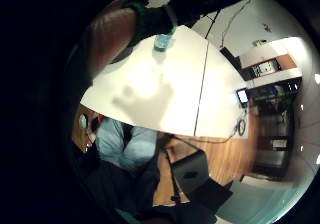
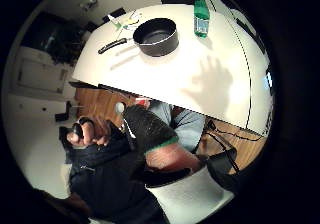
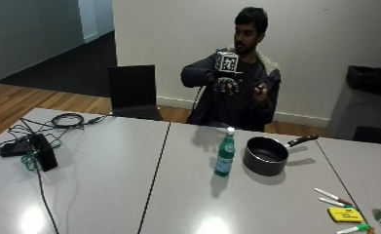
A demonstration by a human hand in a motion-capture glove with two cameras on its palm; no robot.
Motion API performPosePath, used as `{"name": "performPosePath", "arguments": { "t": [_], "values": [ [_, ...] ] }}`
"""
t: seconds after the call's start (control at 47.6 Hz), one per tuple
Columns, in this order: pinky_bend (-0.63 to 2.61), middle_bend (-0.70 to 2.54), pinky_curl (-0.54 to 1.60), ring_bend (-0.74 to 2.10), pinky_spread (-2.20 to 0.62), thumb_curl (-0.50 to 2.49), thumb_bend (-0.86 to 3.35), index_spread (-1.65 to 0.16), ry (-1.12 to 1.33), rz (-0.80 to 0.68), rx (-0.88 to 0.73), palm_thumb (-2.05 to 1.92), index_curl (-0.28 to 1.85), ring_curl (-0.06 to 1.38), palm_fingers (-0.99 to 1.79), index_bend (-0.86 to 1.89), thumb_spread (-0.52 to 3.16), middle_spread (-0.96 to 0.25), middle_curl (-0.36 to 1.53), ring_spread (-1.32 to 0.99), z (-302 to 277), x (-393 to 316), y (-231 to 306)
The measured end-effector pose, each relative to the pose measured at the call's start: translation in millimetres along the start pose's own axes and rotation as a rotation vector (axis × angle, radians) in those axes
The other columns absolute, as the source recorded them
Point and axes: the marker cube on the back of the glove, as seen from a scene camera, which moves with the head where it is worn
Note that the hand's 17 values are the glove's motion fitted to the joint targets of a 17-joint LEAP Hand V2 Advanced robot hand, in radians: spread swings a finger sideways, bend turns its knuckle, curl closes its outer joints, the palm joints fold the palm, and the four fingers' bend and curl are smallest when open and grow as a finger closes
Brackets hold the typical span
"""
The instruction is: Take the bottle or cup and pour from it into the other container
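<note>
We raise our gloved right hand (image 3: 227, 84) above the tabletop's (image 3: 112, 161) far edge, fingers spread and holding nothing, its open shadow cast on the surface. The green bottle (image 3: 225, 154) stands upright and capped near the tabletop's middle, just beside the black saucepan (image 3: 266, 155), handle angled away, seemingly leaving a clear reach for the pour ahead.
</note>
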Motion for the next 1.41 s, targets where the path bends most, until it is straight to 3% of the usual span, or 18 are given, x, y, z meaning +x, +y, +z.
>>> {"name": "performPosePath", "arguments": {
  "t": [0.189,0.483,0.588,0.651,0.735,0.819,0.903,1.112,1.217,1.322,1.406],
  "values": [
    [0.53,0.3,0.22,0.21,0.28,0.14,0.06,-0.3,0.009,-0.028,0.003,0.22,0.14,0.11,0.44,0.14,0.75,0.02,0.16,0.13,0.1,4.6,-12.2],
    [0.54,0.3,0.28,0.21,0.33,0.22,-0.02,-0.34,0.02,0.007,0.008,0.24,0.18,0.16,0.4,0.12,0.93,0.03,0.24,0.17,3.2,3.7,-5.7],
    [0.56,0.28,0.29,0.21,0.34,0.25,-0.02,-0.35,0.019,0.183,0.074,0.24,0.18,0.18,0.36,0.11,0.95,0.03,0.25,0.18,5.2,12.0,-17.9],
    [0.58,0.27,0.31,0.23,0.34,0.26,-0.03,-0.35,0.011,0.14,0.051,0.24,0.18,0.19,0.31,0.1,0.95,0.04,0.26,0.18,6.2,23.1,-20.9],
    [0.6,0.26,0.32,0.21,0.35,0.27,-0.03,-0.35,0.013,0.278,0.162,0.23,0.17,0.2,0.24,0.1,0.95,0.06,0.27,0.19,12.0,42.1,-47.1],
    [0.64,0.23,0.34,0.17,0.35,0.28,-0.03,-0.33,0.003,0.205,0.156,0.22,0.18,0.19,0.14,0.12,0.93,0.1,0.27,0.2,18.8,60.3,-54.6],
    [0.67,0.21,0.35,0.15,0.36,0.29,-0.04,-0.32,-0.008,0.363,0.279,0.21,0.19,0.18,0.03,0.13,0.91,0.13,0.27,0.21,25.3,77.5,-85.3],
    [0.73,0.19,0.35,0.17,0.37,0.32,-0.04,-0.3,-0.188,0.181,-0.027,0.19,0.17,0.16,-0.07,0.11,0.84,0.18,0.28,0.23,37.3,114.9,-108.1],
    [0.74,0.19,0.36,0.17,0.37,0.33,-0.04,-0.29,-0.309,0.209,0.132,0.19,0.17,0.15,-0.08,0.11,0.81,0.2,0.28,0.23,63.2,135.0,-149.7],
    [0.75,0.2,0.36,0.15,0.38,0.34,-0.04,-0.28,-0.508,0.239,0.087,0.2,0.16,0.14,-0.11,0.11,0.78,0.21,0.29,0.24,92.7,143.2,-169.3],
    [0.75,0.19,0.36,0.15,0.39,0.35,-0.03,-0.27,-0.622,0.208,0.178,0.22,0.16,0.13,-0.12,0.1,0.76,0.22,0.29,0.25,110.6,151.8,-203.1]
  ]
}}
